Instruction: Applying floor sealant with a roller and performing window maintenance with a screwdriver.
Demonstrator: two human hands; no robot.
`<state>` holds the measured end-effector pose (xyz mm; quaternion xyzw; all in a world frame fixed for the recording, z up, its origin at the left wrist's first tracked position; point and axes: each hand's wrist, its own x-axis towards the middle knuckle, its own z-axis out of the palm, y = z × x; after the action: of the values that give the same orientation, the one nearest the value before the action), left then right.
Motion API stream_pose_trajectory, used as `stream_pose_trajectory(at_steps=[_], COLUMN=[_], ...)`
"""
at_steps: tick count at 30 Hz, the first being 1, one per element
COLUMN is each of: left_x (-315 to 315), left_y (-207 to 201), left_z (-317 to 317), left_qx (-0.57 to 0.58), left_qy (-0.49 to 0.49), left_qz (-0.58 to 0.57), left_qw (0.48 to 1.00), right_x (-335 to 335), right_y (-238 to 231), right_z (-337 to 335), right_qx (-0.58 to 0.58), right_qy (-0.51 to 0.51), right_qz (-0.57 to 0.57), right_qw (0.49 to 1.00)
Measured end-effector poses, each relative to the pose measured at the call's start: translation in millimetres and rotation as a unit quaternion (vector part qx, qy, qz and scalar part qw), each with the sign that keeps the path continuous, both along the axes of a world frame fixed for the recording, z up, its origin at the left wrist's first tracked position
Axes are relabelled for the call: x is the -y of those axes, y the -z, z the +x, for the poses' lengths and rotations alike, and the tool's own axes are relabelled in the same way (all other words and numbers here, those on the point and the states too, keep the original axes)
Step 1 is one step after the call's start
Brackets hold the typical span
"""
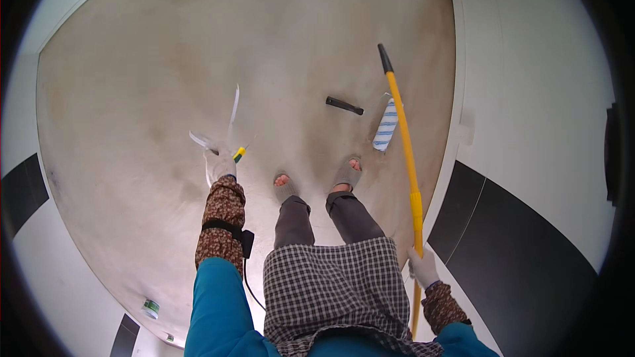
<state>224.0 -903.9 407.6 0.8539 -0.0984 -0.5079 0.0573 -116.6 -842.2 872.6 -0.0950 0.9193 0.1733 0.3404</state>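
My gloved left hand (219, 165) is closed around a small screwdriver-like tool with a yellow and green handle (239, 155), its thin shaft pointing up and away. From the same hand stick out a long narrow white strip (234, 111) and a curved white piece (200, 139); what they are, I cannot make out. On the right, my gloved right hand (423, 267) grips a yellow extension pole (407, 149) near its thicker joint. The pole stands tilted, its black tapered tip (385, 58) at the far end, passing over the edge of a paint roller.
The blue-striped white paint roller (385, 124) lies on the grey-brown floor (145, 46), beside a loose black handle (344, 105). A green and white can (151, 309) sits at the lower left. White walls with black panels (522, 238) rise on both sides.
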Motion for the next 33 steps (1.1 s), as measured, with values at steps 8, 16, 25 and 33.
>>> stream_pose_trajectory(at_steps=[8,16,25,33], left_x=[24,68,88,113], left_y=[-15,59,74,-90], left_z=[-188,-398,-551,-478], left_qx=[0.098,0.068,-0.034,-0.292], left_qy=[0.095,0.514,0.746,0.46], left_qz=[-0.007,-0.52,-0.246,-0.107], left_qw=[0.991,0.678,0.618,0.832], right_x=[-81,-141,-193,-239], right_y=[-12,69,70,-27], right_z=[-153,-241,-313,-260], right_qx=[0.034,0.027,0.084,0.085], right_qy=[0.161,0.053,0.085,0.019], right_qz=[-0.045,0.013,-0.002,0.02], right_qw=[0.985,0.998,0.993,0.996])
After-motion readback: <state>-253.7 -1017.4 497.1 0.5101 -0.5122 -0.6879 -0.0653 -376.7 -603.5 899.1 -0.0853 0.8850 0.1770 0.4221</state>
